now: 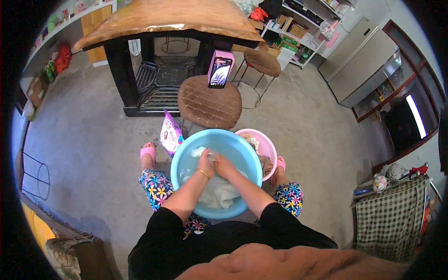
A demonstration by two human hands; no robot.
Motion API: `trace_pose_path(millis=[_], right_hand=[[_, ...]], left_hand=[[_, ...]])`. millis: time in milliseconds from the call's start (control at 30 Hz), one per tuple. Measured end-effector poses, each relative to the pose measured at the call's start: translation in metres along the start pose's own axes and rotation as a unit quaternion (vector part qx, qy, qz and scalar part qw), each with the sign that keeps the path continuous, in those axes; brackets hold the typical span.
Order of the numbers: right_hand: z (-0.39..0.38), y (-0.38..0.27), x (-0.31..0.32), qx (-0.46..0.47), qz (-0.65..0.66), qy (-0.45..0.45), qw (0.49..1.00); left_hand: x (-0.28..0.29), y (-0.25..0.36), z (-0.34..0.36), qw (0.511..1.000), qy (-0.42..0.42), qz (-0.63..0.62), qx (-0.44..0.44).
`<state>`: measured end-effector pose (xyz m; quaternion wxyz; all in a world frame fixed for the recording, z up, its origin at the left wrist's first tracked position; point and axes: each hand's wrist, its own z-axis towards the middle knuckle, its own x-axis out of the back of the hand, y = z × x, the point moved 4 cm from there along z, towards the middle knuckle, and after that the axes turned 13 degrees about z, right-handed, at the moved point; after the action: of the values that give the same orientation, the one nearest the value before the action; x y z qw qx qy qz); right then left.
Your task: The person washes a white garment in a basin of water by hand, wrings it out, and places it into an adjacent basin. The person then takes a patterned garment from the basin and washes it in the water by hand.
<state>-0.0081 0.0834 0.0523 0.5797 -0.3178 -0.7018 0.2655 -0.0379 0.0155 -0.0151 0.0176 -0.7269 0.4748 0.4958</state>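
Note:
Between my knees stands a light blue basin (175, 170) with water in it. Both hands are together over its middle, closed on a wet white cloth (218, 195). My left hand (205, 162), with a gold bangle at the wrist, meets my right hand (223, 164) at the bunched part. One end of white fabric sticks out beyond the left fingers, and more lies in the water below the wrists. Whether it is all one piece I cannot tell. A pink basin (274, 158) holding brownish cloths sits against the right side.
A purple and white bag (171, 134) stands left of the blue basin. Just beyond is a brown padded stool (207, 103) with a phone (220, 72) propped on it. Farther off are a second stool (262, 62) and a black-framed table (172, 19). A checked cloth (391, 214) hangs at the right.

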Motion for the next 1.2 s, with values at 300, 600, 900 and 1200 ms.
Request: trace_pose_path(millis=[300, 600, 900, 1200], right_hand=[[0.009, 0.025, -0.006, -0.025, 0.039, 0.074, 0.996], [-0.045, -0.026, 0.016, 0.121, 0.244, 0.024, 0.962], [-0.028, -0.041, 0.012, 0.087, 0.026, 0.108, 0.990], [-0.020, -0.023, 0.015, 0.067, 0.042, 0.117, 0.990]], left_hand=[[0.008, -0.008, 0.006, 0.996, 0.070, 0.053, -0.026], [-0.019, 0.006, -0.026, 0.994, -0.028, -0.017, 0.100], [0.027, -0.026, 0.028, 0.996, -0.058, -0.030, 0.062], [-0.007, -0.010, -0.015, 1.000, -0.004, 0.013, 0.016]])
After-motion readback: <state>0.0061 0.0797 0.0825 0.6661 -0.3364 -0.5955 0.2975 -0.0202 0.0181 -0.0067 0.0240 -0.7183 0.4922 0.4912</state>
